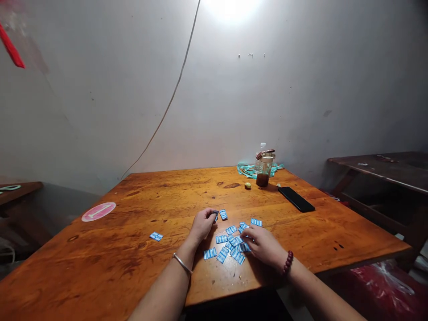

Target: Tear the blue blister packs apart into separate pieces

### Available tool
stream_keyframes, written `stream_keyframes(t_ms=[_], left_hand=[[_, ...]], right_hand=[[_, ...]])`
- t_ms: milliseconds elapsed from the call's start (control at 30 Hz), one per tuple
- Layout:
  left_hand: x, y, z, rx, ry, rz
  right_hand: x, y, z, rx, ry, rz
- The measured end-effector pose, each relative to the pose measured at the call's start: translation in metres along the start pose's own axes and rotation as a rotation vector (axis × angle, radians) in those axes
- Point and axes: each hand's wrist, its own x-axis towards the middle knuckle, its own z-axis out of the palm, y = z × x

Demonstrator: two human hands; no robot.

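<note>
Small blue-and-white striped cards (pixel 221 239) lie in a loose, partly overlapping group on the wooden table in front of me. My left hand (pixel 202 224), with a silver bangle on its wrist, is closed at the group's far left, pinching a small card (pixel 216 216) that looks dark along its top edge. Just right of those fingertips lies another striped card (pixel 223 215). My right hand (pixel 262 242), wearing a dark red bead bracelet, curls over the group's right side. Its fingertips are bent down among the cards; what lies between them is hidden.
One striped card (pixel 156 236) lies apart at the left. A pink round sticker (pixel 99 211) marks the wooden table (pixel 174 191). Toward the back right are a black phone (pixel 296 199), a jug with dark contents (pixel 262 179), a small yellowish object (pixel 248 185) and turquoise straps (pixel 245 170).
</note>
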Motion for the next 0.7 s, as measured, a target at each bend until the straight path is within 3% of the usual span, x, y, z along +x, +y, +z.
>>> stream_keyframes(t_ms=[167,267,433,700], left_hand=[[-0.001,0.0,0.0,-0.005,-0.005,-0.005],[-0.001,-0.001,-0.001,-0.002,-0.005,-0.003],[0.0,-0.002,0.0,-0.002,-0.018,-0.016],[-0.001,0.004,0.001,-0.013,-0.05,-0.029]], right_hand=[[-0.011,-0.008,0.005,0.017,-0.117,-0.073],[-0.015,-0.01,0.01,0.035,-0.077,-0.046],[-0.02,0.008,0.009,-0.01,0.068,0.103],[-0.018,0.006,0.008,-0.053,0.012,0.012]])
